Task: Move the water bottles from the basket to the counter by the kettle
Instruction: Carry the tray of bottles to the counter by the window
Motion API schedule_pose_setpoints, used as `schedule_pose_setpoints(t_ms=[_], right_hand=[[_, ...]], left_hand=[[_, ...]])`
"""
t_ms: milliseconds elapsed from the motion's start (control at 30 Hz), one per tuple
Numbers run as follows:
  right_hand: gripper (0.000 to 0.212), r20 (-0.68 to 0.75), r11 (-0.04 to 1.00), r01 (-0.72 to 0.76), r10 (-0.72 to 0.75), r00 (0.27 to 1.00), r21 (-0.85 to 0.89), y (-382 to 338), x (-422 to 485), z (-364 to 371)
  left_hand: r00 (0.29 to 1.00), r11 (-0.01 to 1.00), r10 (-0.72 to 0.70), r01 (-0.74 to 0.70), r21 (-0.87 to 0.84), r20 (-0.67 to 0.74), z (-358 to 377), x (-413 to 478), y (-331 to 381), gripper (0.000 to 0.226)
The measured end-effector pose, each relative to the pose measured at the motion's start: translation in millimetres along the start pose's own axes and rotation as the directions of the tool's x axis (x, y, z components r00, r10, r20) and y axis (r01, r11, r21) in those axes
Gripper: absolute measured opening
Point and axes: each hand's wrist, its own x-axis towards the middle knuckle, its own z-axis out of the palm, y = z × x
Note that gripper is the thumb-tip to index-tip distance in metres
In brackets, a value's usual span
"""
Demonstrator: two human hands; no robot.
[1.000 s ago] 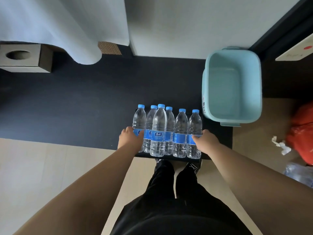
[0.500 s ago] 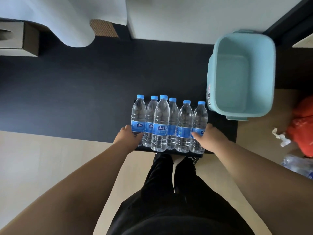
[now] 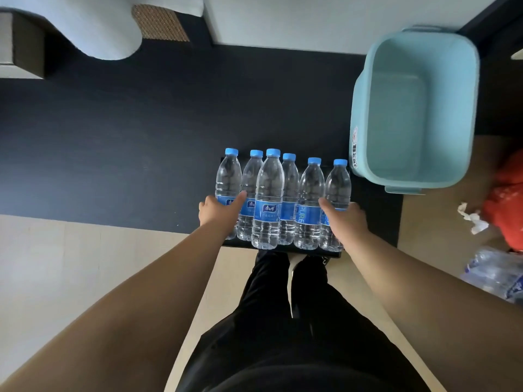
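With our left hand [image 3: 220, 213] and right hand [image 3: 343, 219] clasping the end water bottles [image 3: 267, 199] at the counter [image 3: 141, 137] edge (basket [image 3: 360, 114] emptied), we risk squeezing middle ones over, floorward.

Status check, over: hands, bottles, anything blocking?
Hands: left hand, right hand grip row ends. Six water bottles upright on dark surface; basket empty. Nothing blocking.
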Motion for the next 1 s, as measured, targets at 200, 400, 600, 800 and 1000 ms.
schedule_pose_setpoints(t_ms=[200, 400, 600, 800, 1000], right_hand=[[0.11, 0.082, 0.975, -0.096, 0.081, 0.993, 0.201, -4, 14, -10], [0.129, 0.117, 0.946, -0.125, 0.094, 0.989, 0.298, -5, 12, -5], [0.13, 0.145, 0.941, -0.091, 0.045, 0.988, 0.327, -10, 7, -3], [0.137, 0.147, 0.917, -0.03, -0.031, 0.989, 0.398, -26, -19, -20], [0.128, 0.097, 0.92, 0.064, -0.11, 0.989, 0.386, -49, -58, -46]], left_hand=[[0.985, 0.975, -0.136, 0.153, -0.164, 0.106, -10, 10, 9, 0.125], [0.99, 0.974, -0.092, 0.111, -0.199, 0.103, -12, 11, 1, 0.136], [0.992, 0.967, -0.062, 0.087, -0.24, 0.11, -24, 3, -7, 0.142], [0.997, 0.971, -0.006, 0.024, -0.238, 0.076, -42, -19, -7, 0.134], [0.999, 0.97, 0.055, -0.053, -0.239, -0.001, -75, -56, 1, 0.124]])
